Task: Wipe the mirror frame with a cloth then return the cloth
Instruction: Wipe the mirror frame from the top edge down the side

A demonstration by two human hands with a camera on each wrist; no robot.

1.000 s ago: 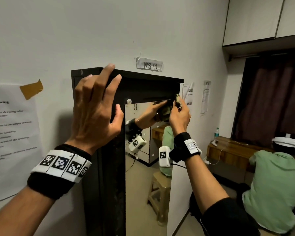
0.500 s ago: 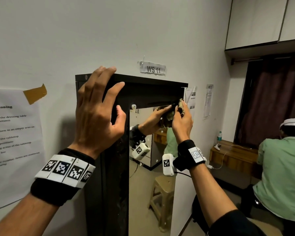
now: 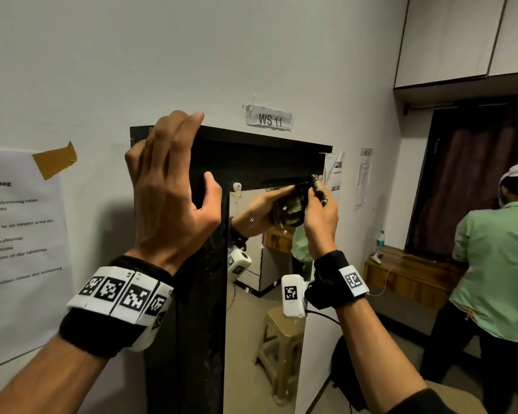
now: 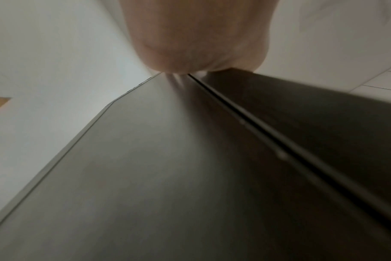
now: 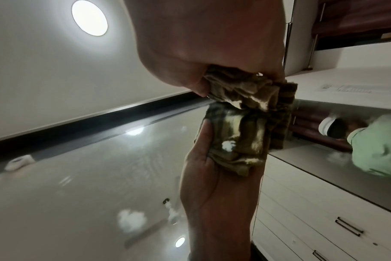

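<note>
Left hand (image 3: pixel 174 186) lay flat on the black mirror frame (image 3: pixel 260 162) at its top left corner, fingers straight over the top edge, gripping nothing. Right hand (image 3: pixel 319 216) clutched a bunched brown-and-cream cloth (image 3: pixel 317 186), pressed to the top right corner of the mirror glass (image 3: pixel 275 294), just under the frame's top bar. "WS 11" label (image 3: pixel 269 118) was stuck on the wall above.

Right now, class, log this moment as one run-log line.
left hand: rests on mirror frame top corner | right hand: grips cloth at mirror's upper right | phase: wiping
</note>
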